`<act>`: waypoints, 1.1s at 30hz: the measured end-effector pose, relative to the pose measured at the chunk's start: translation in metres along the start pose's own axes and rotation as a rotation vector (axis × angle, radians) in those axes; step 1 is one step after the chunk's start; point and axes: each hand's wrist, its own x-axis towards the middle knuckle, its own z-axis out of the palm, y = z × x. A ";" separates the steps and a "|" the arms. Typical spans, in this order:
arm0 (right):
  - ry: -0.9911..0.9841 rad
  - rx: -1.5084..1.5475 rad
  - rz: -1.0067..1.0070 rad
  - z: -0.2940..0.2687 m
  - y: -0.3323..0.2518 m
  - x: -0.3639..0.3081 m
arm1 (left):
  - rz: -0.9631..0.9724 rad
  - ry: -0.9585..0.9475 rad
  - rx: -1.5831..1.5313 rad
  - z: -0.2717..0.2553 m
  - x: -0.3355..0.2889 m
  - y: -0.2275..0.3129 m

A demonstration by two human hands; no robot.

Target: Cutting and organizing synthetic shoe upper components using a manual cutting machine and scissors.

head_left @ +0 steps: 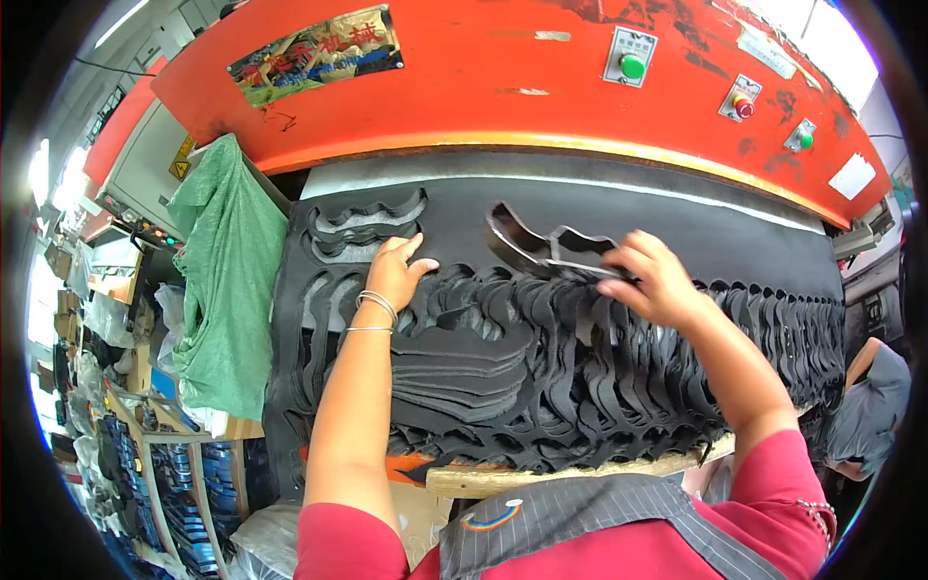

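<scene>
My right hand (652, 275) grips a curved steel cutting die (522, 242), its wavy metal wall tilted above the black foam sheet (464, 213). Slight blur softens the die's edges. At the left, my left hand (394, 274) rests with thumb apart at the rim of a curved cut-out (353, 253), holding nothing that I can see. Nearer me lies a fanned stack of curved black foam pieces (459, 372). Rows of wavy cut strips (628, 367) cover the sheet's near and right parts.
An orange press beam (464, 87) with green and red buttons spans the far side. Green cloth (227, 280) hangs at the left, beside a shelf (184, 435) of blue items. A wooden bar (561, 478) runs along the near edge. Another person (870, 406) is at the right.
</scene>
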 end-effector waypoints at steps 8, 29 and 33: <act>-0.055 -0.131 -0.132 0.073 0.003 0.080 | 0.084 0.053 -0.027 0.000 0.003 -0.025; 0.319 -0.122 0.358 0.088 0.015 0.034 | 0.161 0.016 0.049 0.001 0.023 -0.013; 0.188 -0.068 0.243 0.062 0.021 0.030 | 0.126 0.006 0.012 0.003 0.017 -0.018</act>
